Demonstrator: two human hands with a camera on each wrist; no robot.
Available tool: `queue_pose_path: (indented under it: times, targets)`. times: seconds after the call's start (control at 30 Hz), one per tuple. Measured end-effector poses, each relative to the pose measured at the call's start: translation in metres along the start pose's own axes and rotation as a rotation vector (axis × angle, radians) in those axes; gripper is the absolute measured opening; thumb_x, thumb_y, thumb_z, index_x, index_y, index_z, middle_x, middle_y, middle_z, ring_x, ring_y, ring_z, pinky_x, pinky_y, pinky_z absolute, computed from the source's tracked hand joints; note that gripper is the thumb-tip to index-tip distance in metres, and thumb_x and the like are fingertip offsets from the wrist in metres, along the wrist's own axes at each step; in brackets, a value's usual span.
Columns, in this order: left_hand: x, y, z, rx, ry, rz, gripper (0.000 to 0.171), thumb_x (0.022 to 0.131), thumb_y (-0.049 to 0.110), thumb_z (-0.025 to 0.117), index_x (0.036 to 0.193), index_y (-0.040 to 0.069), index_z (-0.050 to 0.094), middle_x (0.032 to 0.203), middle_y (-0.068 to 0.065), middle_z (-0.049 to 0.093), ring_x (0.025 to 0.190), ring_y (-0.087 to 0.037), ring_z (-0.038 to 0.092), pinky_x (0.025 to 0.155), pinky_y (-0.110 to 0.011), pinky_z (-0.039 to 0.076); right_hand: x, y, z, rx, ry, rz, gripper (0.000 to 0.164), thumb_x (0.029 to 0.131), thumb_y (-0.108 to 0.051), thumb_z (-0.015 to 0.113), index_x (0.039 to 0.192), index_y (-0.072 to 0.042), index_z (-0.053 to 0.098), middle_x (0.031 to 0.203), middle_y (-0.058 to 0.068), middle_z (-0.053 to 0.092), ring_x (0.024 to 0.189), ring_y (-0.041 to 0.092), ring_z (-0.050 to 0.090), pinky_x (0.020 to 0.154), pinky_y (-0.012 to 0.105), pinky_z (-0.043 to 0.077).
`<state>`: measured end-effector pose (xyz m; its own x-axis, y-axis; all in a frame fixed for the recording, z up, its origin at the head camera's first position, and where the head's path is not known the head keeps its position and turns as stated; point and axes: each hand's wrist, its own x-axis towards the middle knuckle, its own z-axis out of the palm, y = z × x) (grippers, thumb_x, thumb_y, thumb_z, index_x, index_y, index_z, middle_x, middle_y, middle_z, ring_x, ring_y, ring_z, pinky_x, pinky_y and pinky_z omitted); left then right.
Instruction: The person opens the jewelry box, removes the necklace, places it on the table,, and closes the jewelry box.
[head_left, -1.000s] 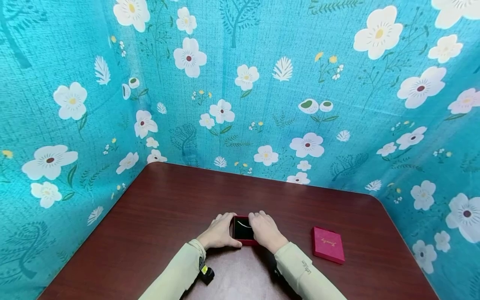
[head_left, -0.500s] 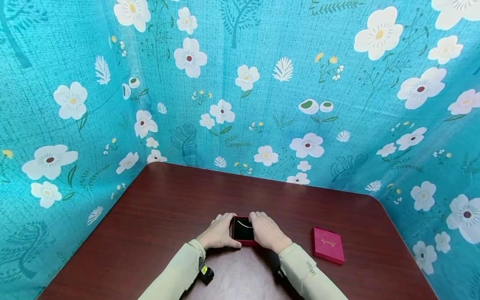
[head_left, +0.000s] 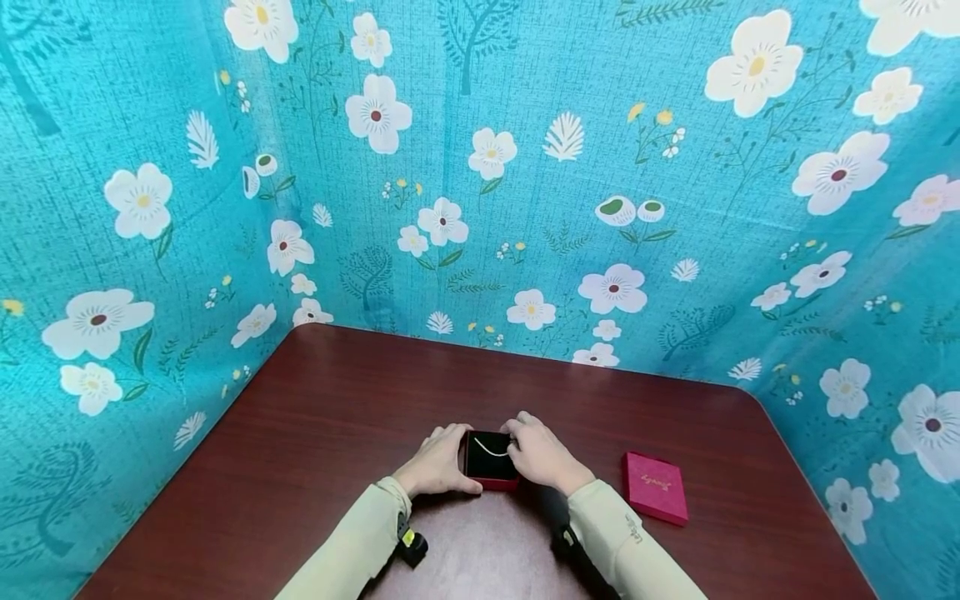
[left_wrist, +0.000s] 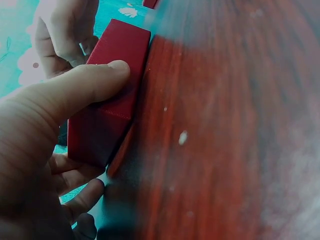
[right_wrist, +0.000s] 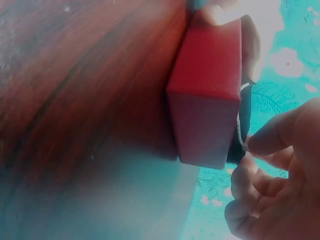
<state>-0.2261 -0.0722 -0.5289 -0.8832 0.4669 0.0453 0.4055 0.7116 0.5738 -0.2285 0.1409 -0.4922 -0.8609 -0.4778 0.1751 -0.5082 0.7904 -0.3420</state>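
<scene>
A small red jewelry box stands lidless on the table, its black pad facing up. My left hand grips its left end, the thumb pressed to the near wall in the left wrist view and the other fingers behind. Across the pad curves a thin silver chain. At the box's right end my right hand pinches one end of that chain between thumb and index finger, just over the pad's edge. The chain's other end lies at the pad's far left corner.
The matching red lid, with gold lettering, lies to the right of my right forearm. Flowered blue cloth hangs around the back and sides of the dark brown wooden table.
My right hand has shifted slightly right and away from the box's right end, with its fingers now at the chain's end. More of the pad and chain shows. The left hand stays put.
</scene>
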Motion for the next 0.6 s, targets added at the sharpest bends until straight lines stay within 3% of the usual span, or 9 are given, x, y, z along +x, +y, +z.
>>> queue_pose_path:
  times: [0.17, 0.6]
  targets:
    - [-0.001, 0.001, -0.002, -0.009, 0.000, 0.001, 0.089, 0.061, 0.049, 0.082, 0.131, 0.010, 0.046, 0.121, -0.004, 0.053, 0.104, -0.023, 0.045, 0.090, -0.044, 0.037, -0.001, 0.004, -0.003, 0.092, 0.001, 0.026, 0.022, 0.086, -0.003, 0.055, 0.102, -0.012, 0.065, 0.093, -0.002, 0.053, 0.082, 0.013, 0.049, 0.076, 0.033, 0.046]
    - [0.001, -0.003, 0.002, 0.001, 0.012, 0.001, 0.092, 0.060, 0.051, 0.082, 0.133, 0.009, 0.045, 0.124, -0.005, 0.052, 0.107, -0.023, 0.044, 0.092, -0.044, 0.036, 0.001, 0.014, -0.001, 0.218, 0.021, -0.026, 0.024, 0.085, 0.003, 0.056, 0.101, -0.010, 0.068, 0.094, -0.001, 0.061, 0.081, 0.010, 0.055, 0.073, 0.030, 0.048]
